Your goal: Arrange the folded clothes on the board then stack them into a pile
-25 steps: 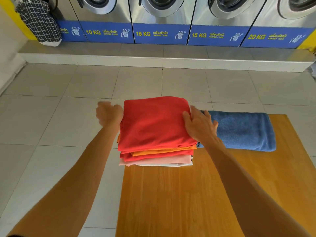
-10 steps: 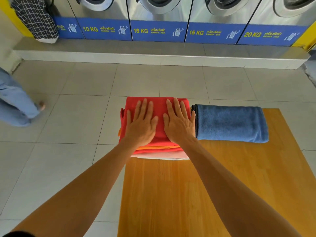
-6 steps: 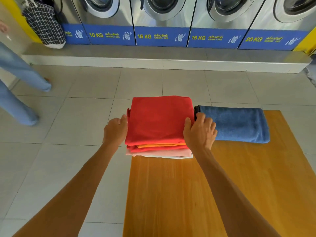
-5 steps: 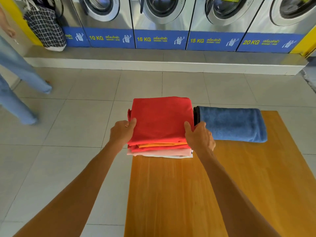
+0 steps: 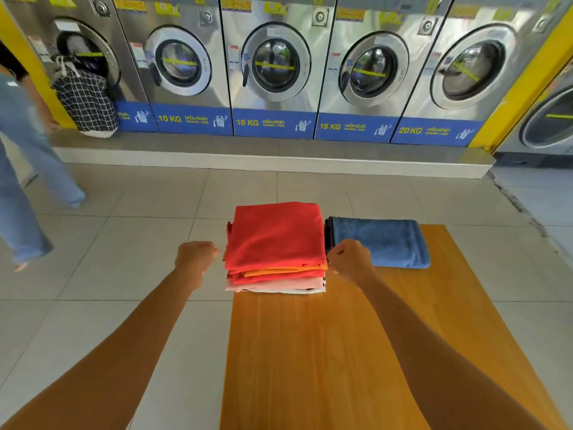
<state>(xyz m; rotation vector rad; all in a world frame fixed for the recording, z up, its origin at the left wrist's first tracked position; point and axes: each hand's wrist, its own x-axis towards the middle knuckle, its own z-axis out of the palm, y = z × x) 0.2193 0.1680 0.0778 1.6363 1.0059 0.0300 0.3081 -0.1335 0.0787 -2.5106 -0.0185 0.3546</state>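
The left hand (image 5: pixel 195 257) is curled into a loose fist holding nothing, just left of the pile (image 5: pixel 276 249); the right hand (image 5: pixel 348 256), likewise curled and empty, sits at the pile's right edge. The stacking looks nearly finished. One blue towel (image 5: pixel 381 242) lies beyond the right hand on the surface (image 5: pixel 341 352); adding it probably comes next. One pile, at least five layers showing.

A red-topped pile of folded clothes (image 5: pixel 276 248) (neatly squared) sits at the wooden board's (image 5: pixel 356 352) far-left corner.
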